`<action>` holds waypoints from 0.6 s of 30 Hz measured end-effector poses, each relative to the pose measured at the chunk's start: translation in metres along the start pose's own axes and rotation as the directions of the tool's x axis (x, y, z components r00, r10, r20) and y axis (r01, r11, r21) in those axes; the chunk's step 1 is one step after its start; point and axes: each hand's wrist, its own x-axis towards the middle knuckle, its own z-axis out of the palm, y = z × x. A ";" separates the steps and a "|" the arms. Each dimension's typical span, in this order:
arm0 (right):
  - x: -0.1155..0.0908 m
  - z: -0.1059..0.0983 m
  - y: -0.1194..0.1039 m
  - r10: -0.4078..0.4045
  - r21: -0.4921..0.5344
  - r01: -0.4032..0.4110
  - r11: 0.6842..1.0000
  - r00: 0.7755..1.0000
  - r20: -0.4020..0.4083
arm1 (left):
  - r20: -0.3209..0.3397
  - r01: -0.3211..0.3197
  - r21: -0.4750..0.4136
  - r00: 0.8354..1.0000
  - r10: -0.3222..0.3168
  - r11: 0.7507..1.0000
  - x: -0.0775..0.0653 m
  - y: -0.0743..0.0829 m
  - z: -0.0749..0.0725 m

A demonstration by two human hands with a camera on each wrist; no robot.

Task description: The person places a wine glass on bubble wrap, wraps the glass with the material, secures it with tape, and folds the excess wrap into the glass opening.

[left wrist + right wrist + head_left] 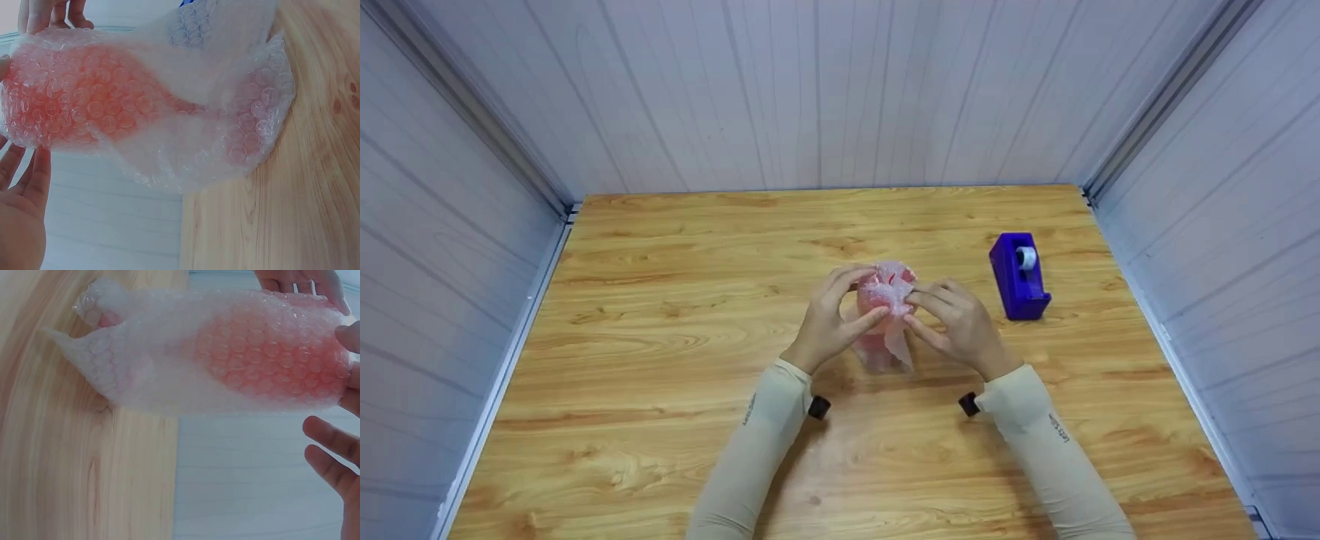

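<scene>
A red goblet-shaped glass [95, 95] stands upright on the table, wrapped in clear bubble wrap [152, 382]; its narrow stem and pinkish foot show faintly through the layers. My left hand [832, 319] holds the wrapped bowl from the left, thumb at the near side and fingers at the far side. From the right, my right hand [960, 322] pinches the gathered wrap at the top between thumb and index finger. Two of its fingers [329, 436] are off the wrap in the right wrist view. The loose lower wrap flares out around the foot.
To the right on the wooden table [660, 360] stands a blue tape dispenser [1018, 289] with a roll of tape [1026, 258]. Pale panelled walls [817, 90] close in the back and both sides.
</scene>
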 end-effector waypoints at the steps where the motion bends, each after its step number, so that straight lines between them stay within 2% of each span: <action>1: 0.000 0.000 0.000 -0.001 0.007 0.001 1.000 1.000 0.007 | 0.000 0.000 0.001 1.000 0.000 1.000 0.000 0.000 0.000; 7: 0.001 0.002 0.001 0.003 0.072 -0.008 0.997 0.997 0.077 | 0.018 0.014 0.019 1.000 -0.014 1.000 -0.001 0.001 -0.001; 18: 0.007 0.002 -0.001 0.061 0.170 -0.101 0.980 0.973 0.224 | -0.004 0.008 -0.026 1.000 -0.008 1.000 -0.001 0.000 -0.001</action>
